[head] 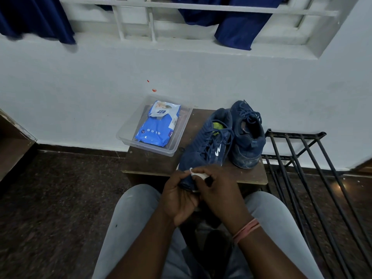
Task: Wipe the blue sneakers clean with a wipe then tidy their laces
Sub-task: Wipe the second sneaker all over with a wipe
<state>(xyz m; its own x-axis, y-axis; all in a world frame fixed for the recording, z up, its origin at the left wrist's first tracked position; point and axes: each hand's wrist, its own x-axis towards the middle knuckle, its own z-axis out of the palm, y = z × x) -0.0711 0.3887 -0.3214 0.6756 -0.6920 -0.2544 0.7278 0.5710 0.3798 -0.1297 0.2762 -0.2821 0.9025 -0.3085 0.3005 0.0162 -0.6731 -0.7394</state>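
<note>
Two blue sneakers sit on a small brown wooden table point(153, 162). The nearer sneaker point(207, 146) points toward me, its toe past the table's front edge. My left hand point(179, 196) grips that toe from the left and below. My right hand point(217, 190) pinches a small white wipe point(196, 174) against the top of the toe. The second sneaker point(248, 135) stands on the table's right side, its dusty heel toward me. Both have loose blue laces.
A clear plastic tray point(128, 135) at the table's back left holds a blue pack of wipes point(158, 125). A black metal rack point(314, 168) stands to the right. My knees in grey trousers point(128, 218) flank the table. A white wall is behind.
</note>
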